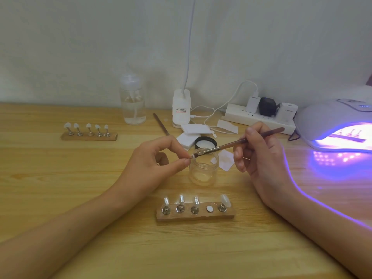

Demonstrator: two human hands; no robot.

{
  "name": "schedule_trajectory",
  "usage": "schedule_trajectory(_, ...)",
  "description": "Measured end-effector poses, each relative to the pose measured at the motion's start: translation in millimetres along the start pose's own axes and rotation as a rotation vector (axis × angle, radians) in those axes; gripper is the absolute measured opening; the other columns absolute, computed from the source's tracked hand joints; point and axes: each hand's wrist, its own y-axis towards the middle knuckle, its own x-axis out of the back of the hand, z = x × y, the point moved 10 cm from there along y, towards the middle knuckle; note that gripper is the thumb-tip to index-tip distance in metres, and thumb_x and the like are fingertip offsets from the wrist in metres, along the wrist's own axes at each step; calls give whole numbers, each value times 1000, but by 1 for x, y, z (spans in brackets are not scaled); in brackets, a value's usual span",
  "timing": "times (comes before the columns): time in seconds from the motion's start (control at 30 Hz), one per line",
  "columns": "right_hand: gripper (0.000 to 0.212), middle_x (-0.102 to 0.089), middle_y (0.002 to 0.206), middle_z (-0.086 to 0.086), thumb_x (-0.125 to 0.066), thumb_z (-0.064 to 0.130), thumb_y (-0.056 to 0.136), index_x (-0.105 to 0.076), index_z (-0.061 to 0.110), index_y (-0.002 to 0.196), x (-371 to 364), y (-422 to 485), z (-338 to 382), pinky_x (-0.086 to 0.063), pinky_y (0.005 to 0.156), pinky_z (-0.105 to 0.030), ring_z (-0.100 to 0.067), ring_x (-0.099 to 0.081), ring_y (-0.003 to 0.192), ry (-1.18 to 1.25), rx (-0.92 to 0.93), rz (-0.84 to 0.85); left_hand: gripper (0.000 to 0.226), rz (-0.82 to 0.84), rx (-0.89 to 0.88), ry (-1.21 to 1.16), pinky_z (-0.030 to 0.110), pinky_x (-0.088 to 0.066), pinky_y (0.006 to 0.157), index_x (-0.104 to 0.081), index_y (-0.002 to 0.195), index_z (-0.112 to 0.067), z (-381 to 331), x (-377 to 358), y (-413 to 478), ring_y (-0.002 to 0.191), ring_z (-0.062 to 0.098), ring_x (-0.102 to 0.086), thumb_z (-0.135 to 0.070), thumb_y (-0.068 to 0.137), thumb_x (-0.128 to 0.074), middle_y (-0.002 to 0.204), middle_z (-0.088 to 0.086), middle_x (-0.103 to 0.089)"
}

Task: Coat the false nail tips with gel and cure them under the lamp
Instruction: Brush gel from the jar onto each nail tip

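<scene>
Left hand pinches one nail tip between thumb and forefinger, just above the open gel jar. Brush bristles touch the tip; right hand grips the handle like a pen. Suggest a steady tip and thin strokes, with drips falling into the jar. Lamp is lit, far right.

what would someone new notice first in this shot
The curing lamp at the right edge, glowing violet and spilling light across the wooden table, grabs the eye first. At centre, the left hand pinches a nail tip above an open clear jar while the right hand holds a brush to it.
</scene>
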Motion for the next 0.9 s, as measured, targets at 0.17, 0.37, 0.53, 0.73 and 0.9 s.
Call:
schedule_trajectory(0.17,30,-57,57,-2,-49,25,102,-55,24,72,8,0,-3,-40,43,-19,-13,-49,46,9,-20,-49,10,-14,24,0,11,-33,48,-70,76,-18,2,2,-1,46,4,-37,-18,78,-80,69,-18,-65)
schedule_trajectory(0.37,30,-57,57,-3,-51,28,99,-57,27,70,3,-1,-1,-40,43,-20,-14,-49,45,-25,-6,-20,11,-12,47,-2,13,-30,46,-70,76,-18,4,1,-1,45,4,-34,-22,76,-81,53,-17,-55)
schedule_trajectory(0.53,28,-57,56,-3,-51,28,98,-57,27,71,0,-1,3,-40,42,-20,-14,-49,45,19,19,-6,12,-11,62,-8,14,-30,45,-70,74,-21,5,1,-2,45,4,-34,-23,75,-82,52,-16,-54)
schedule_trajectory(0.73,31,-56,55,-2,-49,24,100,-56,27,71,5,-1,1,-39,42,-20,-14,-48,45,-24,8,-51,14,-13,60,-5,11,-29,45,-69,73,-21,4,1,-2,44,4,-33,-23,74,-82,50,-19,-52)
schedule_trajectory(0.9,26,-57,56,-4,-51,27,98,-55,25,73,-1,-2,2,-40,43,-20,-15,-49,44,-21,15,-9,13,-8,49,7,9,-29,45,-69,75,-18,2,0,-2,42,3,-33,-21,76,-81,49,-23,-54)
